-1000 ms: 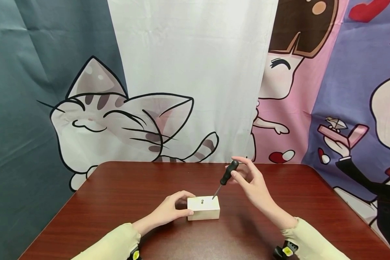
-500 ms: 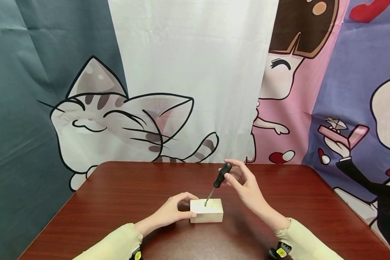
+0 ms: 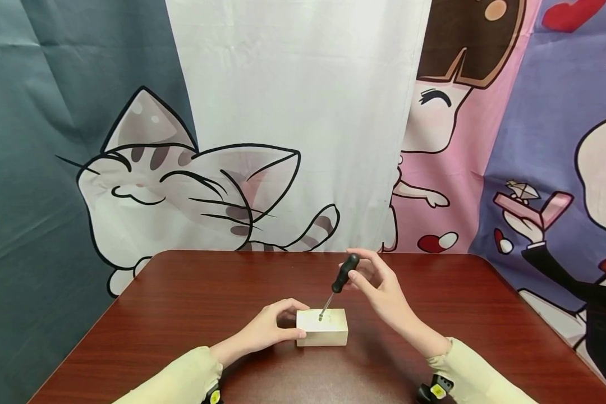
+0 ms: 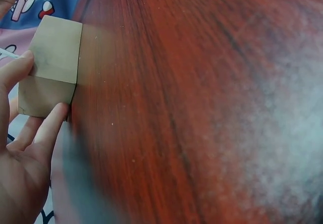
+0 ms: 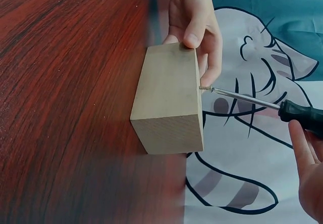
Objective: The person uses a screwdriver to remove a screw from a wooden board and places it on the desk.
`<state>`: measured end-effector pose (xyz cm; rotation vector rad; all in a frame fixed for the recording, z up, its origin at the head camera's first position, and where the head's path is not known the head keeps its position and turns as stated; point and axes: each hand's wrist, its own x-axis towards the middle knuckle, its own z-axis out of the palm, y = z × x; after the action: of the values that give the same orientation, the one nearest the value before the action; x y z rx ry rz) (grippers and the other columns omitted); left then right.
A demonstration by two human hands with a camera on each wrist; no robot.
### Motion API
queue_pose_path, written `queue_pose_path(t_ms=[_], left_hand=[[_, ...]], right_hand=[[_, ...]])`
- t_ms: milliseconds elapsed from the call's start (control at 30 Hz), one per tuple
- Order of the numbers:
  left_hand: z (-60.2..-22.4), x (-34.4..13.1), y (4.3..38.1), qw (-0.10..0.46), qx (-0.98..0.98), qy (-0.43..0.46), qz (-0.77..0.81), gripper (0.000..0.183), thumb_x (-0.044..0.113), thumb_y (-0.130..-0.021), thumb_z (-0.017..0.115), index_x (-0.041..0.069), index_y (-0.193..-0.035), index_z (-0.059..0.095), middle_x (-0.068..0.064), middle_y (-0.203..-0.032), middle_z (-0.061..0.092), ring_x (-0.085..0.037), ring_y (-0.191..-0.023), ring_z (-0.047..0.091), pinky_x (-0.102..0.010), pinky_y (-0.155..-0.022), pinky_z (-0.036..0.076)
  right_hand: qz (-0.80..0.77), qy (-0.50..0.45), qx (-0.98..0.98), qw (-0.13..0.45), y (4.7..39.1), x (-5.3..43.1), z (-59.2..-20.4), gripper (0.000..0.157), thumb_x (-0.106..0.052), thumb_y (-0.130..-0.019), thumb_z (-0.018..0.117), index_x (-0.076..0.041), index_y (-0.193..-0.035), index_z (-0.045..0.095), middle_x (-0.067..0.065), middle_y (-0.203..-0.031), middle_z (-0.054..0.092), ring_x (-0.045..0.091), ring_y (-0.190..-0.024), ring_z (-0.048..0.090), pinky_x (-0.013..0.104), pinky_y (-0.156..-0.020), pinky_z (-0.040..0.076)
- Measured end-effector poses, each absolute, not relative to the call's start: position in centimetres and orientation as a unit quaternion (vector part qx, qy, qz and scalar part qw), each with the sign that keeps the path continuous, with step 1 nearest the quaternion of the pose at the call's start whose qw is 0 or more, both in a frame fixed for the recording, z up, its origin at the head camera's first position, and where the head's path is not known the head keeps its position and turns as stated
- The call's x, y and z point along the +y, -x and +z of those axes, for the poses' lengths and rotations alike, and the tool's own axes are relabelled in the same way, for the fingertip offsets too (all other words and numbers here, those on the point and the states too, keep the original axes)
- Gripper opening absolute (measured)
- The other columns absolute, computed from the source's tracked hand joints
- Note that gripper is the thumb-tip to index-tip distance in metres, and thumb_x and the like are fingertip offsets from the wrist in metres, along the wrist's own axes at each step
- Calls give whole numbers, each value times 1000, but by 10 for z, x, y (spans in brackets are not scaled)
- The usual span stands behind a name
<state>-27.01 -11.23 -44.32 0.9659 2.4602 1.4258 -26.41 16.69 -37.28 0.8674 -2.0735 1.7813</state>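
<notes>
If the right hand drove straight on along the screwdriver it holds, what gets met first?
Likely the screw, which the screwdriver in the right hand seems to touch at its tip; just beyond lies the wooden block.

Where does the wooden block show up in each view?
Head: the wooden block is low, just right of centre.
Left wrist: the wooden block is at upper left.
Right wrist: the wooden block is near the centre.
Shared landmark: the left hand gripping its end.

Free room on the near side of the wooden block (image 3: 323, 338); above it, the slanted screwdriver (image 3: 345, 273) in the way.
</notes>
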Motion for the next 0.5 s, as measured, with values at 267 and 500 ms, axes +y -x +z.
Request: queue_pose_path(t_ms=[267,500], left_hand=[[-446,-112,270,60,820,-324,468,43,33,-88,76,21,-127,61,-2,-122,67,-11,-106,67,-26,-94,51],[-445,-111,267,63,819,-325,470,43,32,-87,76,22,-126,62,-1,-118,66,-12,-103,67,-28,-93,52]], right_hand=[[604,-304,-726,124,263,167,-371,41,-7,-99,57,-14,-138,49,8,-118,70,17,-94,73,40,-82,60],[585,-304,-739,143,262,161,-371,38,-7,-99,57,-14,-136,51,15,-117,68,16,-95,71,34,-84,59]])
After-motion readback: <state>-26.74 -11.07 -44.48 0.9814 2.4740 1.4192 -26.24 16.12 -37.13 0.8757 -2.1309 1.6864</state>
